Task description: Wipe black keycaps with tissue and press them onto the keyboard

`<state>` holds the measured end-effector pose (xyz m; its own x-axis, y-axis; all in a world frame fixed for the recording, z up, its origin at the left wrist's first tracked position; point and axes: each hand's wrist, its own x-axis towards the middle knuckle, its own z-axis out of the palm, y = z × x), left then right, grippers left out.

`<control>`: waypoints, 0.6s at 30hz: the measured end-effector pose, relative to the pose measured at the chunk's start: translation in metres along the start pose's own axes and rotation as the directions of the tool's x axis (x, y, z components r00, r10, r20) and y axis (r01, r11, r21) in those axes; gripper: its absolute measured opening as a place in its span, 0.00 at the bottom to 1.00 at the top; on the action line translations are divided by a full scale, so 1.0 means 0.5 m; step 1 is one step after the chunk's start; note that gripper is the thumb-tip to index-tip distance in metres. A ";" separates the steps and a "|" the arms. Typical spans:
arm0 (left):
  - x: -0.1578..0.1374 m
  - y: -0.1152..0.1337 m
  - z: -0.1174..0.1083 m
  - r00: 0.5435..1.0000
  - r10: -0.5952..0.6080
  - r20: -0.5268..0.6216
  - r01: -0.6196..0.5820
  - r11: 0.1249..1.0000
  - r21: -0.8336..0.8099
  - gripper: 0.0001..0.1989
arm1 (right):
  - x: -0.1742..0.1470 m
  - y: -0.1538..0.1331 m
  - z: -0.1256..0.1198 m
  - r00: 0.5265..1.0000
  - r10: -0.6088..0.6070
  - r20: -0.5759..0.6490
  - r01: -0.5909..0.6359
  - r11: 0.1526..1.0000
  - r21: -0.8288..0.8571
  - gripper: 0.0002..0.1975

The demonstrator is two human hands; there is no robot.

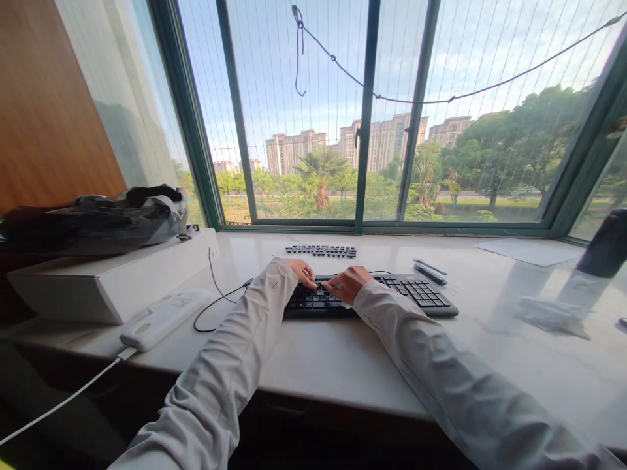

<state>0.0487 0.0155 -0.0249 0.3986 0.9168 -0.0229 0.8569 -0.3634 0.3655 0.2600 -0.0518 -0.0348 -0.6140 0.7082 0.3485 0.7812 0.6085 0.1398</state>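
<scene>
A black keyboard (318,302) lies on the pale stone-topped counter, partly covered by my hands. My left hand (300,271) is over its left part, fingers curled and drawn together at the keys. Close beside it, my right hand (351,283) is closed in a pinch, fingertips down at the keyboard. Whatever is between the fingers of either hand is too small to make out. Behind the keyboard, several loose black keycaps (321,250) are laid out in rows. The number pad (424,292) shows to the right of my right hand.
At left, a white power strip (166,320) sits before a white box (117,281) with a dark bag-like item (98,222) on top. Pen-like tools (431,271), a clear plastic bag (553,314), paper (526,251) and a dark bottle (605,245) are to the right.
</scene>
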 end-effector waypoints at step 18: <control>0.016 -0.041 -0.010 0.791 -0.386 -0.475 0.497 0.858 0.132 0.17 | 0.009 0.067 0.030 0.980 0.198 -0.014 -0.196 0.977 0.089 0.32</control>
<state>0.0327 0.0312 -0.0278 -0.1702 0.9440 0.2825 0.9761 0.1224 0.1793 0.2816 -0.0229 -0.0425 -0.4459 0.8094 0.3821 0.8731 0.4874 -0.0138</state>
